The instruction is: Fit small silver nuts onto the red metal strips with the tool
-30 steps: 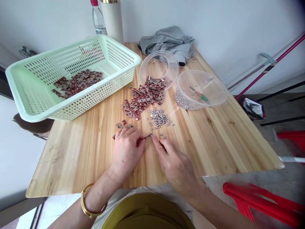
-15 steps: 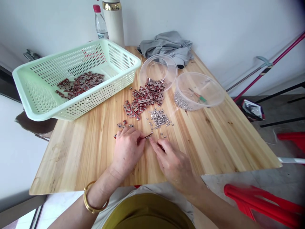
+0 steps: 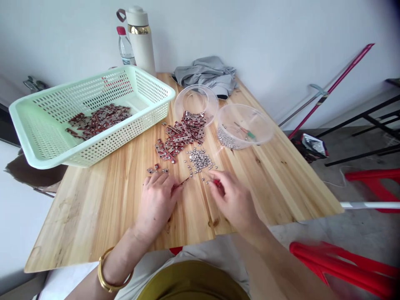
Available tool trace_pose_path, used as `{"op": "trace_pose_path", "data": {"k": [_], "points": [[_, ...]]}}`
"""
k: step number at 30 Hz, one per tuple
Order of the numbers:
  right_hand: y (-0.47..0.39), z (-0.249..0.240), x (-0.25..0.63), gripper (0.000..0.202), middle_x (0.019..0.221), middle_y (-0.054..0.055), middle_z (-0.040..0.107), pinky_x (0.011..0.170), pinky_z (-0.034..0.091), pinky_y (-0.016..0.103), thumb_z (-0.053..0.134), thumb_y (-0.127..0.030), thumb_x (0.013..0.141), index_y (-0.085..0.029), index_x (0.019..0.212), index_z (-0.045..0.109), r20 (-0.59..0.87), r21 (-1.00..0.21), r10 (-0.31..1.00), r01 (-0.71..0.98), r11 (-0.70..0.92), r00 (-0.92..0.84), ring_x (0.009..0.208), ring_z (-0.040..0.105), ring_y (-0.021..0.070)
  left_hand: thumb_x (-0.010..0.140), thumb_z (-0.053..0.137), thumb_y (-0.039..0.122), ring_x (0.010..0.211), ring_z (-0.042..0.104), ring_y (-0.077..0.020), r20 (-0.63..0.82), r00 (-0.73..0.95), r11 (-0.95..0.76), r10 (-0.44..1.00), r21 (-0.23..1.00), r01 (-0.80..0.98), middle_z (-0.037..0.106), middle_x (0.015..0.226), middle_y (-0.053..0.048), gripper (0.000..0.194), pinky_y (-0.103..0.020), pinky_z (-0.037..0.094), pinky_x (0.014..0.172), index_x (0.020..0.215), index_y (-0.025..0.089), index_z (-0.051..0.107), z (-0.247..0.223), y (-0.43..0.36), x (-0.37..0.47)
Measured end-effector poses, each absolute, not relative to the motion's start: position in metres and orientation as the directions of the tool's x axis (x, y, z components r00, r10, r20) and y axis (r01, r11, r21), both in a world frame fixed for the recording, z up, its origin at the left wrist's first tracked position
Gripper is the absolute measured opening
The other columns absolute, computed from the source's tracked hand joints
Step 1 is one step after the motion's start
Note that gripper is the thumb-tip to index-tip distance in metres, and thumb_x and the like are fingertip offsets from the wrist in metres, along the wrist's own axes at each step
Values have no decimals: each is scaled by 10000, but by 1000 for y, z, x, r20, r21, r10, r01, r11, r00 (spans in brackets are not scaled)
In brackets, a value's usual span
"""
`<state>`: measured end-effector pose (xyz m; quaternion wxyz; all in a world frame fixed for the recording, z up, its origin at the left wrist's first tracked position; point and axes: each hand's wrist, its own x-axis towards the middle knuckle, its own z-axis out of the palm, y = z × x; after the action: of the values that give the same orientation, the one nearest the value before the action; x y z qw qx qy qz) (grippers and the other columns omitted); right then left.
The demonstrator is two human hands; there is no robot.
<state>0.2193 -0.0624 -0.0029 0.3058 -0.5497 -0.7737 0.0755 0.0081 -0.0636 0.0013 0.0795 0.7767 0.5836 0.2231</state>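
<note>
My left hand rests low over the wooden table and pinches a small dark red strip whose tip sticks out to the right. My right hand is closed around a red-handled tool, mostly hidden by the fingers, at the near right edge of the loose silver studs. Behind my hands lies a heap of red strips with metal dots. A few small pieces sit just beyond my left fingers.
A pale green basket holding more strips stands at the left. Behind the heap are a clear lid and a clear tub with studs and a green-handled tool. Grey cloth, a bottle and a flask stand farther back.
My right hand has moved away from the strip in my left hand, toward the studs, and its fingers have shifted. The view has tilted up and turned slightly right.
</note>
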Motion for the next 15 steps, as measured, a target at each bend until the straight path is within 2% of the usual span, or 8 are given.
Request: {"op": "trace_pose_path", "data": {"k": [2,4,6,10,12,15], "points": [[-45,-3,236,119,900,52,684,718,519,309,546,-210,902,-201,971,643,385,-518,916,795,315,-112,786,654,184,912,583,264,842,570,-250,284,266,-346,921,283,894,652,763,-39,198,-381,408,759,730,194,614,4,-65,6],[-30,-4,249,108,873,56,670,713,502,310,543,-225,900,-190,927,641,356,-528,926,792,307,-121,776,642,186,929,545,237,820,589,-240,256,288,-352,923,259,899,662,763,-34,210,-370,420,737,739,198,625,7,-68,7],[-20,-5,256,114,835,45,652,701,481,301,535,-230,901,-187,902,641,328,-516,927,788,336,-181,764,626,181,934,534,221,768,615,-206,189,259,-311,947,345,886,673,767,-18,203,-331,439,687,767,202,648,8,-72,9],[-11,-4,256,70,808,30,638,694,450,293,577,-209,876,-187,856,640,294,-484,925,797,362,-242,751,603,173,920,555,231,742,660,-167,53,164,-163,985,596,786,702,783,9,174,-282,461,629,823,224,699,7,-77,12],[-8,-4,255,58,819,34,642,694,439,290,590,-197,866,-179,864,645,292,-486,928,800,353,-232,753,599,170,915,559,229,758,673,-166,15,147,-119,989,664,738,719,795,12,176,-284,479,655,837,232,717,8,-77,12],[-2,-4,256,71,826,31,658,678,430,275,590,-202,867,-179,875,657,265,-527,941,785,324,-211,734,594,156,907,558,212,751,684,-168,-17,151,-95,988,704,704,737,804,8,182,-292,495,672,843,227,729,10,-73,10]]}}
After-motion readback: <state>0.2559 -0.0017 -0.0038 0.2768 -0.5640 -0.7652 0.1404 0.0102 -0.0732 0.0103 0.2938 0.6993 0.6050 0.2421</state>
